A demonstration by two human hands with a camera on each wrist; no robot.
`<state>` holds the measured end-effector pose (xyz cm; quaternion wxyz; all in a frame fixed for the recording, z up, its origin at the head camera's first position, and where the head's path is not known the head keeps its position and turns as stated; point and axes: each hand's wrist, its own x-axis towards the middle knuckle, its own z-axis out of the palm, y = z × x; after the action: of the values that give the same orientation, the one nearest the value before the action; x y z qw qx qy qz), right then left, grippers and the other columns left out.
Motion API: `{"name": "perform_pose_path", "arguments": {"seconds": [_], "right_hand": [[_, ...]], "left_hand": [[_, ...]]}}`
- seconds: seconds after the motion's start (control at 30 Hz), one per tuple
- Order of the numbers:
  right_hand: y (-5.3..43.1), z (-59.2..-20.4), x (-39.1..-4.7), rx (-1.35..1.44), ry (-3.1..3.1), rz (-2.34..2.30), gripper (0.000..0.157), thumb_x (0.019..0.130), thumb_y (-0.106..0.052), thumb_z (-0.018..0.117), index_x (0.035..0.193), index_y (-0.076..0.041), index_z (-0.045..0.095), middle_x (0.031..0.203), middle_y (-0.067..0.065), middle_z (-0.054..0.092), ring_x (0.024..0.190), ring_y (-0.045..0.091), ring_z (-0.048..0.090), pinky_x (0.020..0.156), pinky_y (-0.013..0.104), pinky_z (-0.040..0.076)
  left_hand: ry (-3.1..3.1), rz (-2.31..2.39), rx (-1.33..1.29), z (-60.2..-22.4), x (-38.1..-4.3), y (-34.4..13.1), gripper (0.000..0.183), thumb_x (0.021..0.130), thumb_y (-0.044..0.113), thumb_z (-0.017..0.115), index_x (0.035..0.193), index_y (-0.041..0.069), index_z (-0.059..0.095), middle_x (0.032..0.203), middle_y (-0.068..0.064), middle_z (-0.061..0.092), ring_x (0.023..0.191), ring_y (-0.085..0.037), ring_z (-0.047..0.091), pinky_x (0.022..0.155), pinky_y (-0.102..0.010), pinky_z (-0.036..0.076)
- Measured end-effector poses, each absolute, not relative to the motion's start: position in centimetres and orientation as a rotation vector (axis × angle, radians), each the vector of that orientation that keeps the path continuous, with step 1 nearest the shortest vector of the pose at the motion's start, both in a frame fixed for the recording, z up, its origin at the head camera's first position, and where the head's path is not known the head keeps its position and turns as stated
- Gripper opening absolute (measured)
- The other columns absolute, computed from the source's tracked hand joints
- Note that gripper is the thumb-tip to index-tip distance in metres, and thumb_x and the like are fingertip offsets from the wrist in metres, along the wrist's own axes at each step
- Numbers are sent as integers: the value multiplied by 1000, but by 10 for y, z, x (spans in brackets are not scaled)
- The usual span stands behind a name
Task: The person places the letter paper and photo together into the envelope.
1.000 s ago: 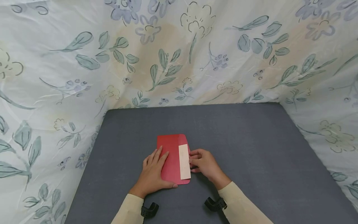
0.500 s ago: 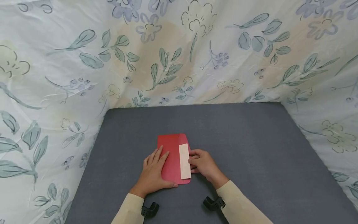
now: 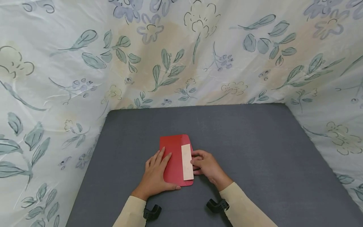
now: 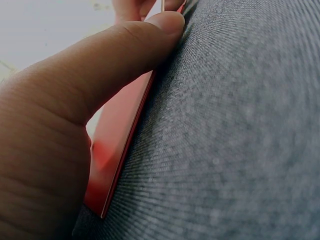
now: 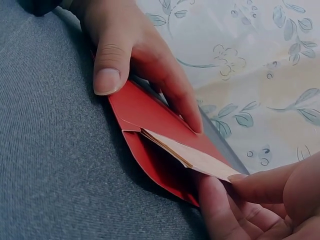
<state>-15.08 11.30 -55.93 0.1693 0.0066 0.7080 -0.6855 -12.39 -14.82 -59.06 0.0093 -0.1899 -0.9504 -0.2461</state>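
Observation:
A red envelope point(image 3: 174, 167) lies on the grey cloth, its rounded flap opened out to the right. From its mouth sticks a strip of pale folded paper point(image 3: 187, 162); the rest is hidden inside. My left hand point(image 3: 156, 173) rests on the envelope's left part with fingers spread, the thumb point(image 4: 145, 40) along the near edge. At the right side, my right hand point(image 3: 208, 165) pinches the outer edge of the paper between thumb and fingers. In the right wrist view the paper's layered end point(image 5: 167, 147) shows above the red flap point(image 5: 160, 172), with a dark gap between.
Dark grey cloth point(image 3: 241, 135) covers the table around the envelope. White curtains point(image 3: 170, 63) printed with flowers and leaves rise behind and on both sides. Black camera mounts sit at the left wrist point(image 3: 152, 212) and right wrist point(image 3: 217, 206).
The pale paper has shifted very slightly toward the far side, along the envelope's mouth. My right hand has edged a little left with it; the left hand has stayed put.

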Motion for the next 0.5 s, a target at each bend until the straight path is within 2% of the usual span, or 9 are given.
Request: {"name": "perform_pose_path", "arguments": {"seconds": [0.5], "right_hand": [[108, -560, -151, 2, 2022, -1935, 39, 104, -2, 69, 142, 6, 63, 106, 16, 75, 82, 25, 76, 69, 39, 65]], "left_hand": [[-2965, -771, -603, -591, -123, -148, 133, 67, 80, 87, 172, 15, 36, 181, -11, 14, 162, -35, 15, 121, -64, 21]]}}
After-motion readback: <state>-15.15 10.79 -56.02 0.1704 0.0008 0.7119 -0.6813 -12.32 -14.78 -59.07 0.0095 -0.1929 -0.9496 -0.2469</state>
